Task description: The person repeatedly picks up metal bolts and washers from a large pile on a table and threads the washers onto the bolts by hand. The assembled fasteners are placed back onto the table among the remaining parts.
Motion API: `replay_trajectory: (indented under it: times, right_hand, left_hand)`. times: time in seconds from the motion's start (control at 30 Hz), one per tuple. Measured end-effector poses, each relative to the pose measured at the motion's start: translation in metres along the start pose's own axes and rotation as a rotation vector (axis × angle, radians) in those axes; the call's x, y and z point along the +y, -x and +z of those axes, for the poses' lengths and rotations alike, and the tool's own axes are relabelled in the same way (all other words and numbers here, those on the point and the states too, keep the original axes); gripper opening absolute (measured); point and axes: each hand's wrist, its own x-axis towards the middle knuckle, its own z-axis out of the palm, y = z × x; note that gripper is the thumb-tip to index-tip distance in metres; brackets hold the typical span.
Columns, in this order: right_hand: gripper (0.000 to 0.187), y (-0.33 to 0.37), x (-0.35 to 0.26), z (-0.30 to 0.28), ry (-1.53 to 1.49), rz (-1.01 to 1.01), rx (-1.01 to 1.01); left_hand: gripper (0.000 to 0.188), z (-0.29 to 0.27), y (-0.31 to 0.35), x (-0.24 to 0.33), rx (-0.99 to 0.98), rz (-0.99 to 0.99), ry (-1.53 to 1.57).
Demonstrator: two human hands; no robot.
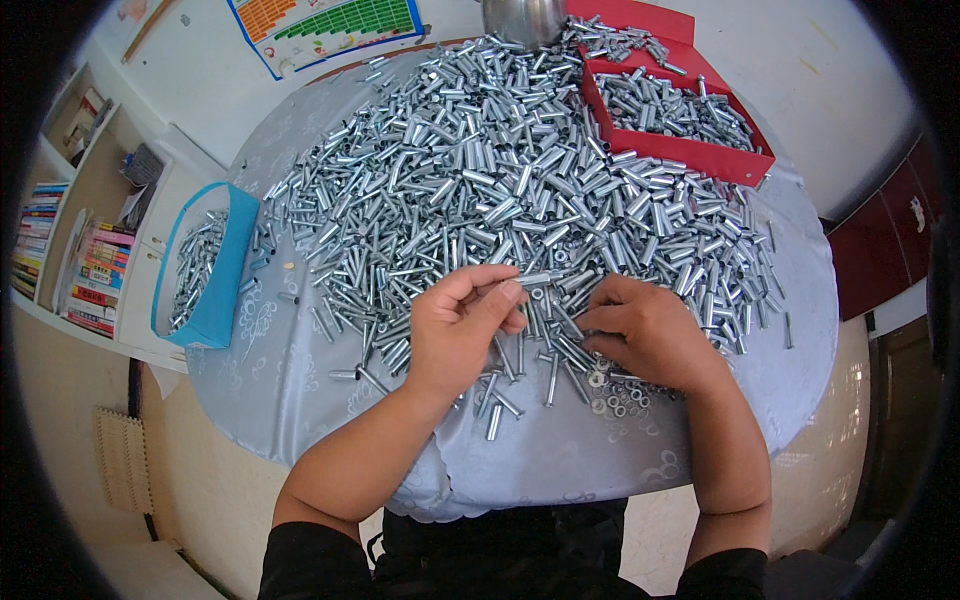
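Observation:
A big heap of silvery anchor bolt parts (480,160), with loose sleeves and long bolts, covers much of the table. Between thumb and fingertips my left hand (460,325) pinches a shiny metal sleeve (536,280) at the heap's near edge. To its right, my right hand (650,330) reaches down among the bolts with its fingers curled together; anything in them is hidden. Small washers and nuts (618,402) lie just below the right hand. Several loose bolts (552,380) are scattered between my forearms.
A red box (690,150) filled with metal parts stands at the back right, its lid piled with more. On the left is a blue box (240,250) of similar pieces. A metal pot (524,20) stands behind the heap. The round table (280,400) wears a silver-grey cloth.

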Motion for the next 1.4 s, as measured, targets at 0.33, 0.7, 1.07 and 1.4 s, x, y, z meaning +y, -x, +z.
replay_trajectory:
  times: [0.33,0.7,1.07,1.4]
  right_hand:
    - [0.011,0.001,0.000,0.001,0.007,0.002,-0.070]
    - [0.009,-0.002,-0.013,-0.028,-0.811,0.655,-0.043]
    - [0.009,-0.004,-0.002,-0.004,-0.965,0.517,0.274]
    - [0.010,-0.004,-0.009,0.006,-0.929,0.458,0.228]
  left_hand:
    - [0.020,0.001,-0.001,0.000,-0.021,-0.005,0.003]
    - [0.020,-0.001,0.001,0.001,-0.076,-0.055,-0.044]
    - [0.021,0.001,0.005,0.001,-0.152,-0.050,-0.079]
    - [0.021,0.003,0.005,0.001,-0.155,-0.050,-0.050]
